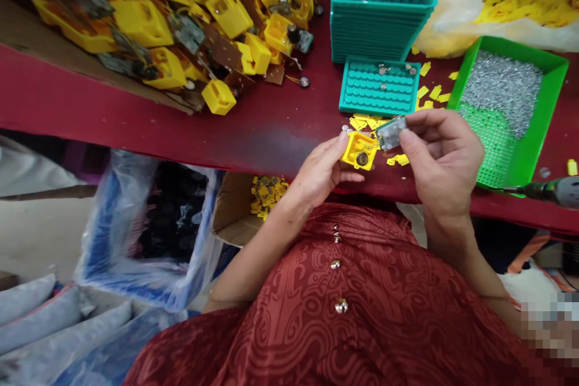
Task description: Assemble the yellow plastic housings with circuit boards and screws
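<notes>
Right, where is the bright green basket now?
In the head view, the bright green basket sits on the red table at the right, just right of the person's right hand.

Held above the one desk (pixel 181 117) are one yellow housing (pixel 351 152), with one round black disc (pixel 362 158) inside it, and one grey module (pixel 388 132). There are one stack of teal trays (pixel 380 30), its layers too fine to count, one separate teal tray (pixel 379 101), one green basket (pixel 549 96) and one power driver (pixel 563 192). Loose yellow tabs (pixel 435 92) exceed a dozen, while the heaped housings (pixel 230 12) and metal pins (pixel 502 81) defy counting.
</notes>
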A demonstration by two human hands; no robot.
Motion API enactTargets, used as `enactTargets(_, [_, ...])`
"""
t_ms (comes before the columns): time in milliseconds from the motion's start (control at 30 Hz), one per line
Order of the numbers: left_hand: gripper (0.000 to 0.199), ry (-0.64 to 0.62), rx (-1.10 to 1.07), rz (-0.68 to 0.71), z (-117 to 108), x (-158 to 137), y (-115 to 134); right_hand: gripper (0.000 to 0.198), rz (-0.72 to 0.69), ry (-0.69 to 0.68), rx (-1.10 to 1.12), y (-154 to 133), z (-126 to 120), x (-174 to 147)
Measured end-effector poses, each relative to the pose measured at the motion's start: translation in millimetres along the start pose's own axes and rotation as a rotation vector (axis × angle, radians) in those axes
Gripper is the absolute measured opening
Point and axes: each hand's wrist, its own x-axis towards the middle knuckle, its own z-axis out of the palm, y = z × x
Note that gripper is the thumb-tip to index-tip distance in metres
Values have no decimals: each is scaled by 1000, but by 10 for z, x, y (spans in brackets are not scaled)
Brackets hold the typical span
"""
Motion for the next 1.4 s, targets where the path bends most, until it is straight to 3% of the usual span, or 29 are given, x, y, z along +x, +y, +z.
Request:
enactTargets(233, [42, -79, -9, -34, -1, -11, 3, 15, -10, 11, 64, 11, 22, 53])
enactTargets(600, [16, -19, -184, 3, 44, -27, -16, 13, -64, -20, 232, 30, 59, 66])
enactTargets(833, [16, -43, -215, -31, 41, -57, 14, 9, -118, -32, 181, 98, 49, 50])
enactTargets(1133, [23, -17, -190, -86, 85, -100, 46, 7, -203, -43, 104, 131, 37, -10])
enactTargets(1400, [45, -135, -198, -80, 73, -94, 29, 9, -210, -70, 92, 113, 18, -71])
